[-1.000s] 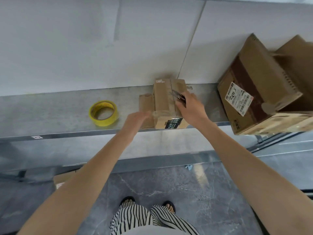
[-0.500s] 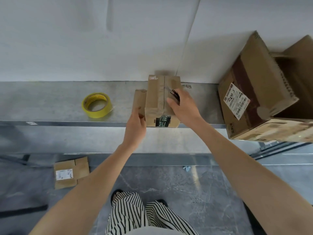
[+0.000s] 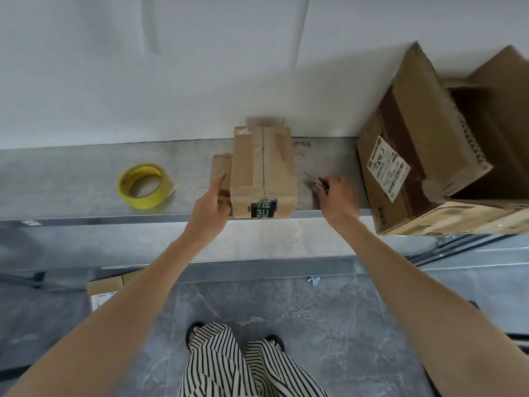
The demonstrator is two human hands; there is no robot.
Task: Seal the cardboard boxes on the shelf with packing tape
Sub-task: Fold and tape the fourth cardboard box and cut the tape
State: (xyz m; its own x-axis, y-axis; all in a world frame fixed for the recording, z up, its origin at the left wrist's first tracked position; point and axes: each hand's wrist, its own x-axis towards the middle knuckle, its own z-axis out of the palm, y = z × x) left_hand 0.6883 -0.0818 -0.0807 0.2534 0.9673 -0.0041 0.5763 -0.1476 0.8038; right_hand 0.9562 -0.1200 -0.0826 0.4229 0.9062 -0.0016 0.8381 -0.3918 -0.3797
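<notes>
A small brown cardboard box [image 3: 263, 167] stands on the grey metal shelf [image 3: 71, 173], its two top flaps closed along a middle seam with clear tape over them. My left hand [image 3: 213, 204] holds its front left corner, fingers against the left side. My right hand [image 3: 333, 196] is on the shelf just right of the box and grips a small pair of scissors [image 3: 317, 181] with the tips pointing left. A yellow roll of packing tape [image 3: 143, 186] lies flat on the shelf to the left.
A large open cardboard box [image 3: 423, 156] with a white shipping label lies tilted at the shelf's right end. A flat cardboard piece [image 3: 221, 167] sits behind the small box on its left. Another cardboard piece [image 3: 106, 285] lies on the grey marble floor below.
My right hand has come off the top of the small box with the scissors and dropped to the shelf on its right. My left hand stays at the box's front left corner.
</notes>
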